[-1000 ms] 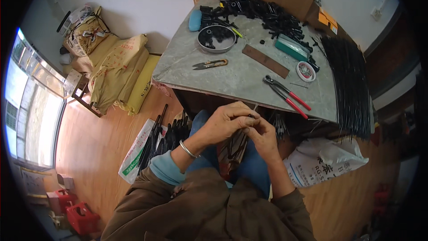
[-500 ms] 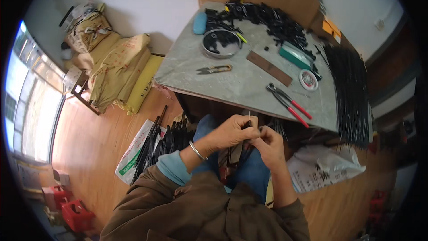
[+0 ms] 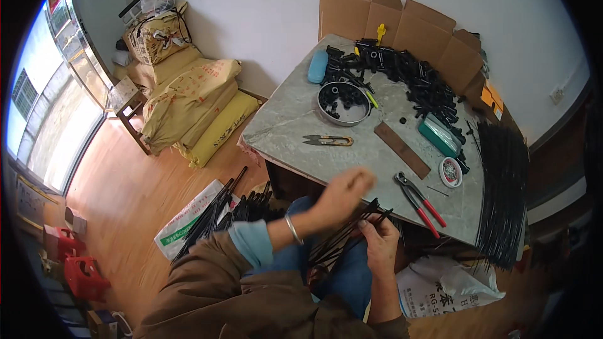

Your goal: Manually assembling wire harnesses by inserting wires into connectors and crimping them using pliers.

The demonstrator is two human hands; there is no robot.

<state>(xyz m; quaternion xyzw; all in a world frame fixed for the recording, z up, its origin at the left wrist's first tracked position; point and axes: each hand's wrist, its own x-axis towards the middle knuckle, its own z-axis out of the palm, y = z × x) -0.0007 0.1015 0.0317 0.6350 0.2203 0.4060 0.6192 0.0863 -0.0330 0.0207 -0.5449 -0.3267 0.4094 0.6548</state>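
Note:
My right hand [image 3: 381,240] is closed, thumb and fingers pinching the top of a folded frame of thin black ribs [image 3: 339,229], like an umbrella frame. The ribs slant down between my knees, their lower ends partly hidden by my left arm. My left hand [image 3: 344,196], with a silver bangle at the wrist, is raised up and left of that frame, by the table's front edge. Motion blurs its fingers, so I cannot make out whether it holds anything. Nearest on the grey table [image 3: 282,129] are red-handled pincers [image 3: 418,204] and thread snips [image 3: 328,140].
A metal bowl [image 3: 343,120] of black parts, a brown strip [image 3: 402,150], a green box [image 3: 440,135] and a small white tub [image 3: 450,172] are on the table. Black parts [image 3: 408,69] lie heaped behind, black rods [image 3: 502,194] at right. More frames [image 3: 251,204] lean left of my legs.
My hands were together over my lap; now the left has moved up toward the table edge and the right is lower. The view has shifted, and the black ribs show more clearly.

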